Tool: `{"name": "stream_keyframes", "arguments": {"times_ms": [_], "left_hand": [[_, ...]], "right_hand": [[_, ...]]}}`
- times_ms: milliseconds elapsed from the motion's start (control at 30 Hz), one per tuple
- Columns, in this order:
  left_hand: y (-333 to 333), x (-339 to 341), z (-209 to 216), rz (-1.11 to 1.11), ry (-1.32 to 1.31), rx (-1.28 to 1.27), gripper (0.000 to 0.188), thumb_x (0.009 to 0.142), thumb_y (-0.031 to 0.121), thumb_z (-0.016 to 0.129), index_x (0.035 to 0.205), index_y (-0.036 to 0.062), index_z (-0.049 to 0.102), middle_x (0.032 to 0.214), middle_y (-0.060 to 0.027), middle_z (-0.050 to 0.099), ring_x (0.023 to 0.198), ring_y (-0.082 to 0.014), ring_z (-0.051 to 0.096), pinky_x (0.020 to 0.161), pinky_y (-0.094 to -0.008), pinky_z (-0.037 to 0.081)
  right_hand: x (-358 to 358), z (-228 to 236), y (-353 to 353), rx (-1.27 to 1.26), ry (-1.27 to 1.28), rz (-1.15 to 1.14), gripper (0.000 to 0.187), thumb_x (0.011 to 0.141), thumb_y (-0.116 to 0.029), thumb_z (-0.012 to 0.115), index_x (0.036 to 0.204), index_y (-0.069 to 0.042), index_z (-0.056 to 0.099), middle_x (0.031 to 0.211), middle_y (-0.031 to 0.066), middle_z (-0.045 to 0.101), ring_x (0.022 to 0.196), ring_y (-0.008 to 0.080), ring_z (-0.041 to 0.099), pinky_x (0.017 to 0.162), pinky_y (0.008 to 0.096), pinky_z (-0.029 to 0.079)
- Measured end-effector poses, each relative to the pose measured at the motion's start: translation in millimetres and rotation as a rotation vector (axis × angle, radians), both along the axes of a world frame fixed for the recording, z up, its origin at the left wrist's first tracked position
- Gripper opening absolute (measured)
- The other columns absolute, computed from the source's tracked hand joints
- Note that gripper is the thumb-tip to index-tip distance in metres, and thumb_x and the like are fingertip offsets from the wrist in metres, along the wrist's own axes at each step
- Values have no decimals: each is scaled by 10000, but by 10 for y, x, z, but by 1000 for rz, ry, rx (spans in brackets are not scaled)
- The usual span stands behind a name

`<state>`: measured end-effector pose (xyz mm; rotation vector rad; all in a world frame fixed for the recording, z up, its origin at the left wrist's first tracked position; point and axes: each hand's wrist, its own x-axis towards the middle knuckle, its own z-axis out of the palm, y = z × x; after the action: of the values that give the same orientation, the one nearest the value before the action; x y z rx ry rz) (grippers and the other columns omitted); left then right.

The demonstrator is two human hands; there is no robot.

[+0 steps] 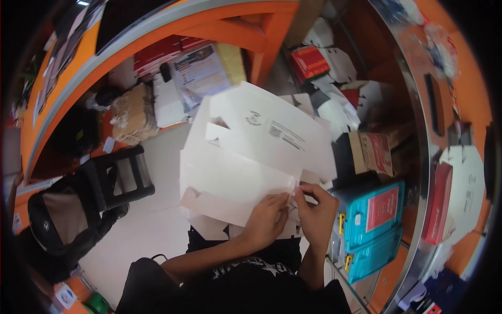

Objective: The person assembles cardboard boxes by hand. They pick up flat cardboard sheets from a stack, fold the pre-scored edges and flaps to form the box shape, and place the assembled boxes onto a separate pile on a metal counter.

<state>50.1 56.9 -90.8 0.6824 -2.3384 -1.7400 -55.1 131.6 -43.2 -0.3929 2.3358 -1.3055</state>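
A large white cardboard box blank (pixel 230 175), partly unfolded with cut flaps and slots, lies across my lap. Dark printing shows on its upper panel. Near its right edge, a short clear shiny strip (pixel 294 184), which looks like tape, catches the light at the fold. My right hand (pixel 318 210) is closed, thumb and forefinger pinching at the strip. Close beside it, my left hand (pixel 265 219) rests on the lower panel, its fingers drawn together with the tips by the same strip. What lies under the left fingertips is partly hidden.
Right of me stand teal lidded plastic bins (pixel 372 235) and an open brown carton (pixel 361 154). A metal-edged orange shelf with another white box blank (pixel 463 183) runs along the right. Left, a black backpack (pixel 65 214) leans near a black step stool (pixel 123 175). Papers (pixel 201 73) lie ahead.
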Motion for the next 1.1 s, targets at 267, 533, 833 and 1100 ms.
{"name": "stream_keyframes", "arguments": {"times_ms": [267, 533, 833, 1100], "left_hand": [[42, 44, -81, -32, 43, 120, 323, 878, -21, 576, 1201, -17, 566, 1073, -213, 643, 1044, -409, 590, 898, -452, 483], [-4, 97, -137, 6, 88, 140, 461, 868, -14, 570, 1317, -84, 489, 1184, -275, 613, 1143, -431, 565, 946, -437, 492], [-48, -72, 243, -140, 154, 81, 438, 864, 128, 689, 1255, -11, 550, 1233, -230, 570, 1153, -410, 548, 964, -443, 474], [-299, -436, 555, -528, 169, 108, 568, 774, 100, 789, 1264, -29, 534, 1229, -208, 562, 1142, -360, 577, 933, -417, 502]], "right_hand": [[176, -13, 12, -9, 54, -49, 116, 840, 4, 668, 903, 102, 663, 958, 202, 708, 769, 232, 708, 644, 327, 630], [417, -382, 137, -43, 171, -7, 35, 854, 19, 660, 886, 34, 659, 1082, 183, 672, 1024, 268, 666, 859, 368, 556], [285, -413, 477, -542, -592, -241, 102, 953, -93, 624, 1028, -62, 564, 963, 13, 588, 836, 94, 570, 702, 241, 463], [-50, -6, 389, -469, -175, -89, 225, 960, -62, 589, 1176, -13, 546, 1129, 65, 570, 974, 138, 586, 813, 256, 475]]}}
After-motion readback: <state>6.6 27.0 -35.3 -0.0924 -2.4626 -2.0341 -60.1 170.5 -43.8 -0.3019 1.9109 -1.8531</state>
